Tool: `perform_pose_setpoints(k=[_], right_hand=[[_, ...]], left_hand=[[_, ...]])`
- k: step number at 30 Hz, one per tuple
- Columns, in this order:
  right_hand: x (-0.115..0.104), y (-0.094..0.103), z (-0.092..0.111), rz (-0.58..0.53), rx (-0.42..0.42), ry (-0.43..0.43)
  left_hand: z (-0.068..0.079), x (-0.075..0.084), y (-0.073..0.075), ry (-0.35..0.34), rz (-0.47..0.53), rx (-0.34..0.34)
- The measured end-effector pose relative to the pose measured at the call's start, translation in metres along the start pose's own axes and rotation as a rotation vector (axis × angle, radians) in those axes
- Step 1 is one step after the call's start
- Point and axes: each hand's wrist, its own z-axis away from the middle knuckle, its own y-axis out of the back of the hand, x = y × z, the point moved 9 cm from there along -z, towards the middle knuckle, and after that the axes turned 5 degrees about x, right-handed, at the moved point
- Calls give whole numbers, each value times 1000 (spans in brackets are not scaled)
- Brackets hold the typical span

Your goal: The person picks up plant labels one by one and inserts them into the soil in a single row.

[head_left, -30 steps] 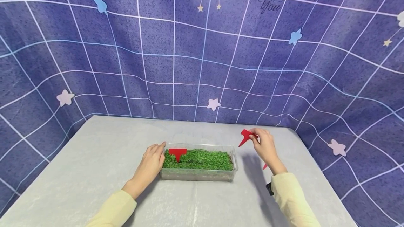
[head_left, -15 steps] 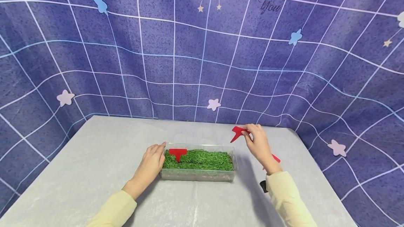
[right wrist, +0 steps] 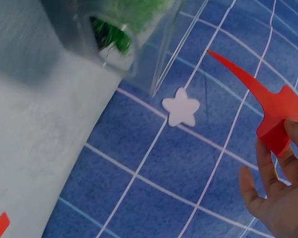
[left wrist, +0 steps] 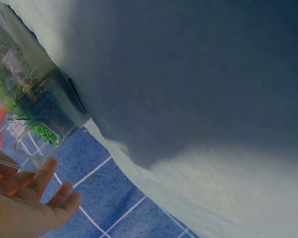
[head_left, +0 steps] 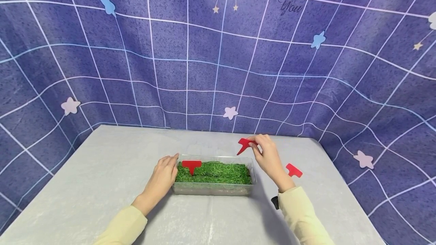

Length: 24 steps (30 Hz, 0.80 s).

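Observation:
My right hand [head_left: 269,158] pinches a red T-shaped plant label [head_left: 244,145] by its wide top, above the far right part of the clear plastic box [head_left: 212,189]. In the right wrist view the label [right wrist: 278,111] has its pointed stem aimed away from the fingers [right wrist: 266,161]. Green grass [head_left: 221,172] fills the box. Another red plant label [head_left: 192,165] stands upright in the grass near the left end. My left hand [head_left: 160,175] grips the box's left end; in the left wrist view the fingers [left wrist: 42,181] are at its rim, beside the handle opening.
A third red plant label [head_left: 294,170] lies on the grey-covered table [head_left: 102,169], right of the box. Behind the table hangs a blue curtain [head_left: 190,67] with a grid and star print.
My right hand has moved left with its plant label, from beyond the box's right end to above its far right part. The label lying on the table is now uncovered. My left hand stays put.

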Motion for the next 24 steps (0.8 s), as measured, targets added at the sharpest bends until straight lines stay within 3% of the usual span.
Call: perform_pose_setpoints(k=[24], right_hand=[[-34, -41, 15, -45, -105, 42]], left_hand=[[0, 1, 2, -17, -7, 18]])
